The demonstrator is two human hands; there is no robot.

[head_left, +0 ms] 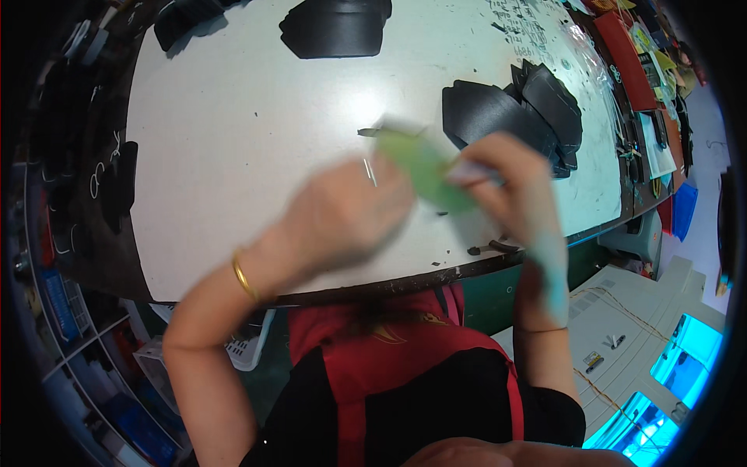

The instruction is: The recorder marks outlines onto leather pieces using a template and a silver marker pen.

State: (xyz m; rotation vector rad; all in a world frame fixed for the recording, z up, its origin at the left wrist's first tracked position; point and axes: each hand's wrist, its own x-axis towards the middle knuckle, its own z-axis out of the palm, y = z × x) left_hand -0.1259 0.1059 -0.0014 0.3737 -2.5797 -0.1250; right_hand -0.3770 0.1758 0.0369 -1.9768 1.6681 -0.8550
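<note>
A flat green piece (424, 167), smeared by motion, is held up between my hands above the white tabletop. Its material I cannot make out. My left hand (350, 202), a gold bangle on its wrist, is closed at the piece's left edge; the fingers are blurred. A thin shiny sliver (369, 173) shows by those fingers, its kind unclear. At the piece's right edge, my right hand (513, 179) pinches with thumb and fingers. Just beyond my right hand lies a fanned pile of black, leather-like cut pieces (482, 113).
More black cut pieces (338, 27) are stacked at the far middle, others (194, 19) at the far left. Small dark scraps dot the white tabletop (202, 171). Along the right edge sit a red box (626, 62) and clutter. A beige machine (622, 311) stands at lower right.
</note>
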